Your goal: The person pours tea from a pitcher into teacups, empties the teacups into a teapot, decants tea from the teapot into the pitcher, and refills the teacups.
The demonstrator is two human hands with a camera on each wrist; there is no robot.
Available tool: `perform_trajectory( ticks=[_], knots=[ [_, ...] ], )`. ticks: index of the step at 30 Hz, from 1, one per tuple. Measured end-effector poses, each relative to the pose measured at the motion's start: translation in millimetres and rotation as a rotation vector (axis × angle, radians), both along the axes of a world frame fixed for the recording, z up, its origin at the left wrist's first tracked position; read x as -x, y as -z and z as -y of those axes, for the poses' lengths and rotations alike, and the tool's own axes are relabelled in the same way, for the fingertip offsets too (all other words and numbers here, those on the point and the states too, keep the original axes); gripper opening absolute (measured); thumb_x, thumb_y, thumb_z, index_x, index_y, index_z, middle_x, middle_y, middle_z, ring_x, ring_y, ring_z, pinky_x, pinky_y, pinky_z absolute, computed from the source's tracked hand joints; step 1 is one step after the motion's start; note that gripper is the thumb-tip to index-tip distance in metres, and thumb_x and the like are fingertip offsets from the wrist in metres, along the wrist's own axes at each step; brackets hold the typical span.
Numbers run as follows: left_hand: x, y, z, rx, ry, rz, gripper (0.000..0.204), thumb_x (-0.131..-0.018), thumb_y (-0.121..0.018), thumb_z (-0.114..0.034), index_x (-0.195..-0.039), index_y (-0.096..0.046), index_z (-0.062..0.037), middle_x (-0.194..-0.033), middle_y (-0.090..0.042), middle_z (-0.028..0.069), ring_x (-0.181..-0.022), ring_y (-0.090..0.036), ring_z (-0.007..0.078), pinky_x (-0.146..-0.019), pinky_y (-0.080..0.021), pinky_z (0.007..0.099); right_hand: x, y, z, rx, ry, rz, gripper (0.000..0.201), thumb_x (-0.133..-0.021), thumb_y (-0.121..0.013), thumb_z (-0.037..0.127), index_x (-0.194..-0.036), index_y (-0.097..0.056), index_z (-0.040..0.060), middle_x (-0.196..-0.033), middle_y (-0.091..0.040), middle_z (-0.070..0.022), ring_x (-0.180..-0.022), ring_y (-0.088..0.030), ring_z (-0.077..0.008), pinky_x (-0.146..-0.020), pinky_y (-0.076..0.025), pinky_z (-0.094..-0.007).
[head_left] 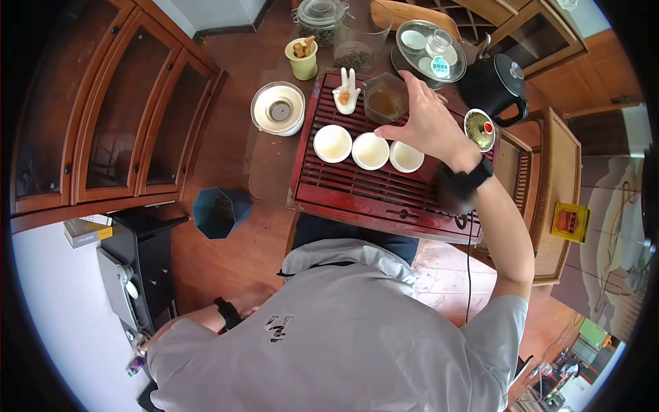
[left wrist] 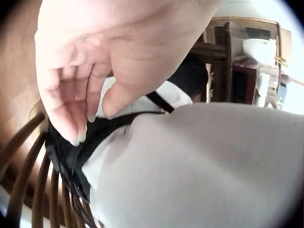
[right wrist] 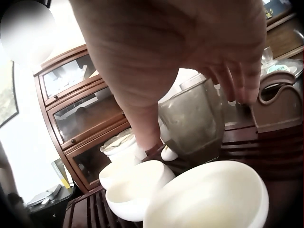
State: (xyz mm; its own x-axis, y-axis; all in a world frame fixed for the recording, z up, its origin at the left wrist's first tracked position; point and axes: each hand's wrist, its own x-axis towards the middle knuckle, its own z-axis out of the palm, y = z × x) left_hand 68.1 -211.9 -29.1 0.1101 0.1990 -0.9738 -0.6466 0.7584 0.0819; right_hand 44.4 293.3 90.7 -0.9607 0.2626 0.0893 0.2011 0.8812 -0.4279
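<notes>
Over the red slatted tea tray (head_left: 329,196), my right hand (head_left: 434,125) reaches with thumb and fingers spread about a faceted glass pitcher (head_left: 384,97) of amber tea. In the right wrist view, the thumb is left of the pitcher (right wrist: 192,121) and the fingertips (right wrist: 240,99) are at its right. Three white cups stand in a row on the near side: the left cup (head_left: 332,143), the middle cup (head_left: 371,150) and the right cup (head_left: 406,156). My left hand (head_left: 252,300) hangs loosely curled by the grey shirt, with nothing in the fingers.
A white hand-shaped figurine (head_left: 347,93) stands left of the pitcher. At the tray's right are a red-knobbed lidded bowl (head_left: 479,129) and a black kettle (head_left: 504,79). Behind stand a metal tray (head_left: 399,60) and a glass jar (head_left: 319,20). A strainer bowl (head_left: 278,108) sits at left.
</notes>
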Motion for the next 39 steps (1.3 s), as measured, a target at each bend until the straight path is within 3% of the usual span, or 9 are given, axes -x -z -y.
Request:
perform_trajectory(
  ticks=[1, 3, 6, 9, 12, 25, 29, 32, 39],
  knots=[
    [15.6, -0.4, -1.2, -0.023, 0.212, -0.134, 0.013, -0.096, -0.059, -0.009, -0.102, -0.069, -0.0024, -0.095, -0.068, 0.0066, -0.076, -0.061, 0.012, -0.06, -0.047, 0.0255, 2.8, 3.4, 0.1, -0.026, -0.02, 0.004, 0.106, -0.068, -0.091, 0.037, -0.145, -0.034, -0.0105, -0.135, -0.053, -0.0294, -0.125, -0.054, -0.0438, -0.106, -0.047, -0.0446],
    [24.3, 50.8, 24.5, -0.209, 0.003, -0.444, 0.019, -0.094, -0.066, -0.015, -0.108, -0.067, -0.002, -0.089, -0.07, 0.0055, -0.078, -0.064, 0.011, -0.066, -0.053, 0.0284, 9.3, -0.5, 1.7, 0.013, -0.006, 0.031, 0.101, -0.069, -0.09, 0.036, -0.142, -0.037, -0.0105, -0.132, -0.056, -0.029, -0.124, -0.055, -0.043, -0.105, -0.047, -0.0444],
    [50.3, 15.2, -29.9, -0.183, 0.275, -0.713, 0.01, -0.096, -0.064, -0.011, -0.102, -0.066, -0.0031, -0.087, -0.069, 0.0023, -0.075, -0.063, 0.0076, -0.061, -0.05, 0.0233, 16.3, -2.6, 4.1, 0.098, 0.028, 0.048, 0.091, -0.07, -0.09, 0.033, -0.135, -0.043, -0.0093, -0.126, -0.06, -0.0278, -0.12, -0.059, -0.0411, -0.102, -0.049, -0.0436],
    [57.8, 19.6, -49.6, -0.427, 0.008, -0.813, 0.008, -0.099, -0.061, -0.01, -0.098, -0.065, -0.0026, -0.085, -0.067, 0.0003, -0.073, -0.062, 0.0061, -0.06, -0.048, 0.0204, 16.0, -11.8, 5.9, 0.185, 0.075, 0.004, 0.084, -0.071, -0.09, 0.031, -0.13, -0.045, -0.0071, -0.122, -0.063, -0.0263, -0.116, -0.062, -0.0387, -0.099, -0.051, -0.0427],
    [64.4, -10.9, -83.5, -0.58, -0.012, -0.962, 0.008, -0.1, -0.061, -0.008, -0.1, -0.065, -0.0014, -0.087, -0.067, 0.0, -0.075, -0.062, 0.0059, -0.063, -0.049, 0.0207, 8.0, -22.6, 5.5, 0.221, 0.096, -0.092, 0.083, -0.071, -0.09, 0.029, -0.13, -0.044, -0.0055, -0.121, -0.064, -0.0251, -0.115, -0.064, -0.0363, -0.098, -0.052, -0.0414],
    [92.7, -55.1, -167.3, -0.849, -0.086, -1.178, 0.005, -0.096, -0.064, -0.003, -0.095, -0.067, 0.0003, -0.085, -0.065, 0.0016, -0.074, -0.06, 0.0065, -0.065, -0.047, 0.0218, -31.4, -53.2, 35.5, 0.669, -0.024, -0.515, 0.085, -0.068, -0.092, 0.008, -0.133, -0.038, 0.0017, -0.131, -0.055, -0.0179, -0.124, -0.056, -0.0251, -0.108, -0.046, -0.0406],
    [91.3, -55.9, -174.2, -0.878, 0.054, -1.357, 0.002, -0.09, -0.069, -0.001, -0.091, -0.067, -0.001, -0.081, -0.063, 0.0037, -0.067, -0.057, 0.0099, -0.059, -0.045, 0.0241, -37.3, -53.4, 47.8, 0.654, -0.053, -0.377, 0.082, -0.067, -0.091, 0.006, -0.131, -0.04, 0.0023, -0.127, -0.058, -0.0159, -0.119, -0.059, -0.0239, -0.105, -0.048, -0.0391],
    [85.9, -51.1, -176.8, -0.95, 0.17, -1.638, 0.013, -0.082, -0.077, -0.006, -0.085, -0.064, -0.0051, -0.076, -0.062, 0.0062, -0.069, -0.06, 0.0248, -0.06, -0.048, 0.0355, -37.9, -45.9, 55.4, 0.618, -0.063, -0.303, 0.084, -0.066, -0.092, 0.008, -0.131, -0.041, 0.0022, -0.125, -0.06, -0.014, -0.117, -0.061, -0.023, -0.103, -0.049, -0.0383],
    [83.5, -54.5, -175.8, -0.926, 0.182, -1.618, 0.017, -0.08, -0.079, -0.008, -0.085, -0.063, -0.0069, -0.075, -0.06, 0.0039, -0.069, -0.058, 0.0228, -0.061, -0.047, 0.0352, -33.8, -39.4, 68.3, 0.524, -0.007, -0.117, 0.083, -0.064, -0.094, 0.016, -0.13, -0.046, 0.0016, -0.117, -0.068, -0.017, -0.11, -0.068, -0.0274, -0.098, -0.053, -0.038]
  ],
)
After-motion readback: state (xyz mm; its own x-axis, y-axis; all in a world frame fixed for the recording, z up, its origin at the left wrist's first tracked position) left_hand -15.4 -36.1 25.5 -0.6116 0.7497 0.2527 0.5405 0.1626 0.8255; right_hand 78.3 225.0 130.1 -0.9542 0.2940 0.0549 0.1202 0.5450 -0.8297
